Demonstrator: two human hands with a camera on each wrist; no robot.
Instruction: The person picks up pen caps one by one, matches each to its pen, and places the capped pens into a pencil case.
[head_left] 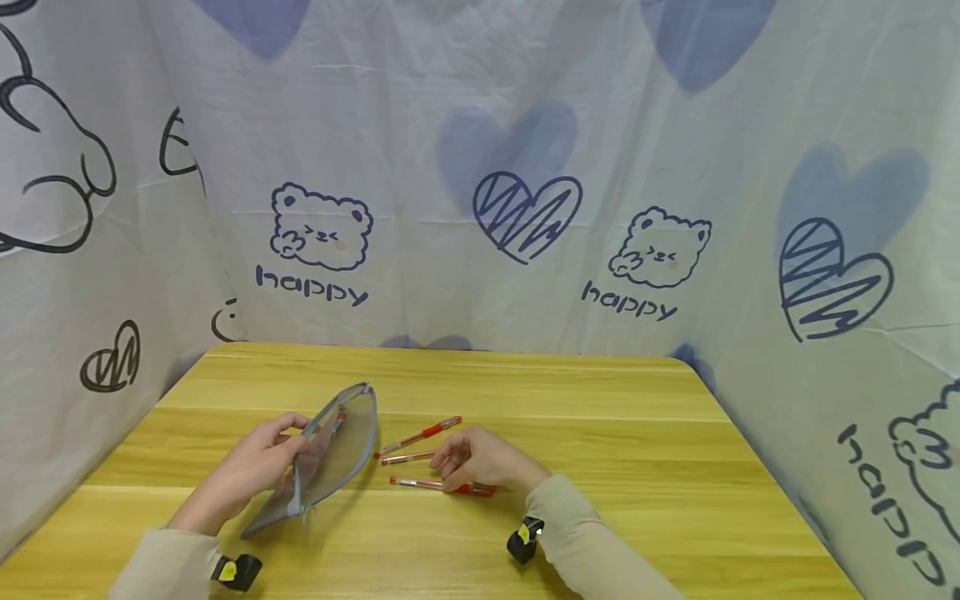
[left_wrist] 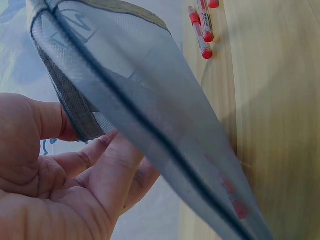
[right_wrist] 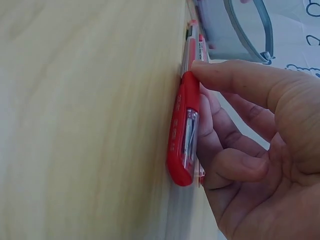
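Note:
My left hand [head_left: 251,471] grips the edge of a grey mesh zip pouch [head_left: 348,446], thumb on one side and fingers on the other. The pouch is tilted up with its mouth spread apart, and a red pen [left_wrist: 232,197] shows through the mesh. Right of it, my right hand [head_left: 491,460] pinches a red-capped pen [right_wrist: 184,125] between thumb and fingers, close over the table. Another red pen [head_left: 435,430] lies slanted just beyond that hand. Between these two is a further red pen [head_left: 397,458], its right end hidden by my fingers.
The wooden table [head_left: 600,400] has a white printed cloth [head_left: 420,167] hanging behind it and along both sides. Small black devices sit at my left wrist [head_left: 237,572] and right wrist [head_left: 524,540].

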